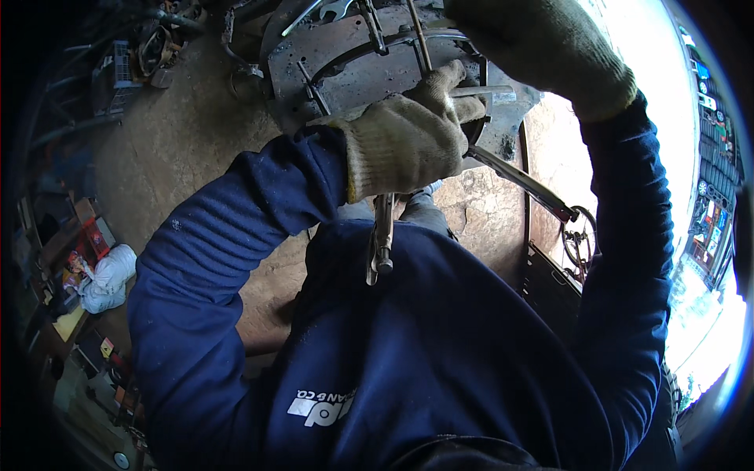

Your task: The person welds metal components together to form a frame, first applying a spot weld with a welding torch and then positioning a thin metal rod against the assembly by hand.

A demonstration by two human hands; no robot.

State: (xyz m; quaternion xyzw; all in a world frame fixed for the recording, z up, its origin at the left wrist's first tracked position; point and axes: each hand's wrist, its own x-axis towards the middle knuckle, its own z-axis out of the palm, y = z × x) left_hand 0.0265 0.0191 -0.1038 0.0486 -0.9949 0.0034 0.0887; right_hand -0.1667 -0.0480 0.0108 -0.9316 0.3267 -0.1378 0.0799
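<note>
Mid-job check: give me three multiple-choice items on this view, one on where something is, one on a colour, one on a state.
1. Where do the locking pliers hang?
A. Below the left hand
B. On the floor by the white bag
C. Above the right hand

2. What colour are the work gloves?
A. Bright orange
B. Off-white
C. Black

3. What is the left hand doing?
A. Lying flat and open on the metal plate
B. Hanging free, touching nothing
C. Closed in a fist around the pliers' upper end

Answers:
1. A, the handles stick down out of the glove, in front of the blue sweatshirt.
2. B, both knit gloves, including the right hand, are pale cream.
3. C, the gloved fingers are curled tight, with the tool emerging beneath.
</note>
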